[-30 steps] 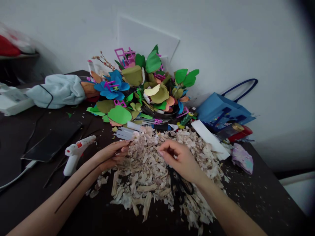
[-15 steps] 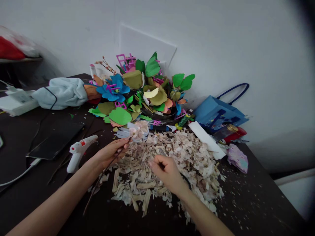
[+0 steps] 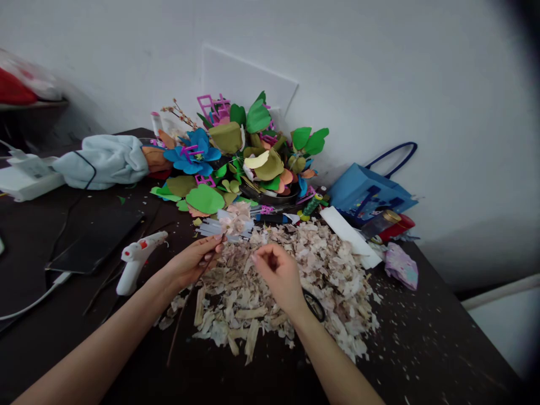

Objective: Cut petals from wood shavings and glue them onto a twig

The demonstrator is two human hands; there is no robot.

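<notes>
My left hand [image 3: 201, 260] is closed on a thin brown twig [image 3: 181, 320], whose lower end slants down toward the table's front. Pale pink petals [image 3: 236, 218] cluster at the twig's upper end, just beyond my fingertips. My right hand [image 3: 278, 275] hovers over a wide heap of dry, whitish-beige petals and flakes [image 3: 337, 270], thumb and fingers pinched together. Whatever the pinch holds, if anything, is too small to name. Beneath my right wrist, part of a black loop-shaped handle [image 3: 314, 305] shows among the flakes.
A white glue gun [image 3: 135, 264] lies left of my left forearm, near a dark tablet [image 3: 97, 242]. Colourful felt-like flowers and leaves [image 3: 253, 146] pile up at the back. To the right are a white strip [image 3: 350, 236], a blue bag [image 3: 367, 191] and a purple packet [image 3: 401, 266].
My right hand has risen a little, away from the lower heap toward the flower end of the twig. The twig's lower end has swung right. The view has shifted slightly.
</notes>
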